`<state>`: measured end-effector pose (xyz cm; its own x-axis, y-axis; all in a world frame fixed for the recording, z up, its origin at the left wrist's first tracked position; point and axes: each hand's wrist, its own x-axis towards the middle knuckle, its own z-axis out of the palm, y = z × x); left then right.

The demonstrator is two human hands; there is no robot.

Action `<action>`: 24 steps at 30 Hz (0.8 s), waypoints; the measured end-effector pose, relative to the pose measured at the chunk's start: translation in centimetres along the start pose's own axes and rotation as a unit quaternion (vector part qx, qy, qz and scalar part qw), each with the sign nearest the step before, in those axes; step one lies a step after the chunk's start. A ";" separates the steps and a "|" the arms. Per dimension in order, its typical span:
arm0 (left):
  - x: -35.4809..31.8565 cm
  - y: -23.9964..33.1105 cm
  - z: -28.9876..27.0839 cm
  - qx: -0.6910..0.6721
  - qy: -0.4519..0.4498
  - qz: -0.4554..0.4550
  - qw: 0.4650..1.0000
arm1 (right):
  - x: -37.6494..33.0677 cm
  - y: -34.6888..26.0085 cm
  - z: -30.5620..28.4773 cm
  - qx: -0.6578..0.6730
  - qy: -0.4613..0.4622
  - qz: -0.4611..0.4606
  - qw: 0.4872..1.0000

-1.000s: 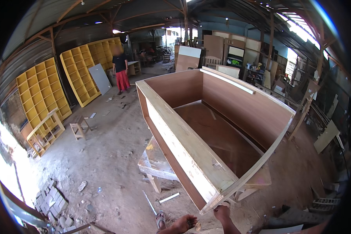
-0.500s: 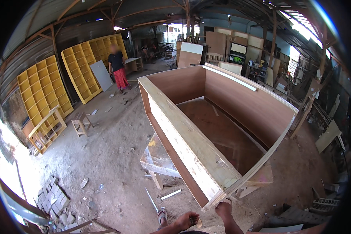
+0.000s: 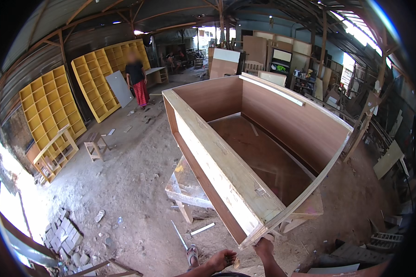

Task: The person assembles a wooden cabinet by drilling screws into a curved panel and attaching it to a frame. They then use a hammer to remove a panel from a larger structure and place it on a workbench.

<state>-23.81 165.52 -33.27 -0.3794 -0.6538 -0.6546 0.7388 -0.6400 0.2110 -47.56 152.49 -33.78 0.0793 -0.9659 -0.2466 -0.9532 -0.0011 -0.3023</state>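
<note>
A large wooden cabinet carcass (image 3: 226,157) lies in front of me with its open side up, brown panels inside and a pale unfinished frame. My right hand (image 3: 264,246) is at its near corner, fingers closed round the underside of the edge and partly hidden by it. To the left of that corner, apart from the cabinet, is my left hand (image 3: 223,260). Its fingers are curled; what they hold, if anything, I cannot make out. Beneath the cabinet shows a worn wooden support (image 3: 186,190).
Yellow compartment shelves (image 3: 51,99) lean along the left wall, with a small wooden stool (image 3: 96,147) nearby. A person (image 3: 136,78) in a red patterned garment stands beyond. Broken paving blocks (image 3: 64,234) lie at lower left, a white strip (image 3: 202,229) near my foot, scrap boards (image 3: 365,256) at lower right.
The view has shifted very slightly. Both hands and the cabinet stay in nearly the same places; the distant person has shifted slightly left in view.
</note>
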 end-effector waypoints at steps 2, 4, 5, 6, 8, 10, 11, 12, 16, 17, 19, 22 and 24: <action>-0.1 -0.1 0.1 0.004 0.002 -0.003 1.000 | 0.1 1.4 0.9 0.026 -0.010 -0.024 0.999; -0.4 0.0 0.4 0.008 0.004 -0.001 1.000 | 0.7 2.4 1.3 0.049 -0.031 -0.074 0.996; -0.6 0.0 0.6 0.010 0.005 0.000 1.000 | 0.9 2.5 1.6 0.041 -0.026 -0.078 0.996; -0.5 -0.1 0.6 0.011 0.006 -0.003 1.000 | 1.0 2.7 1.8 0.032 -0.021 -0.082 0.996; -0.2 0.0 0.7 0.012 0.006 -0.004 1.000 | 1.2 2.5 1.7 -0.008 -0.007 -0.061 0.998; 0.2 0.1 0.9 0.014 0.003 -0.010 1.000 | 1.3 2.1 1.5 -0.073 0.010 -0.005 0.997; 0.2 0.2 0.8 0.013 0.004 -0.009 1.000 | 0.9 1.6 0.8 -0.078 -0.005 -0.033 0.996; 0.2 0.3 0.5 0.018 0.004 -0.008 1.000 | 0.1 1.5 -0.1 -0.084 -0.019 -0.061 0.994; 0.5 0.1 0.6 0.031 0.006 -0.006 0.999 | -3.7 0.8 -3.9 0.160 -0.160 -0.188 0.956; 0.2 -0.1 0.6 0.030 0.012 -0.006 0.999 | -5.3 -0.7 -5.5 0.198 -0.191 -0.191 0.942; -0.1 -0.1 1.9 0.019 0.020 -0.029 0.999 | -8.5 -4.4 -8.8 0.275 -0.246 -0.183 0.911; -0.3 -0.3 2.5 0.024 0.004 -0.031 0.999 | -9.8 -6.4 -9.7 0.282 -0.208 -0.238 0.906; 0.2 -0.3 2.0 0.025 -0.017 -0.028 0.999 | -9.2 -5.4 -9.8 0.324 -0.207 -0.214 0.898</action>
<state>-25.19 164.74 -32.02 -0.4383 -0.6293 -0.6417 0.6876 -0.6946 0.2116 -45.99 158.83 -20.86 0.6274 -0.7338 -0.2606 -0.4504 -0.0690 -0.8902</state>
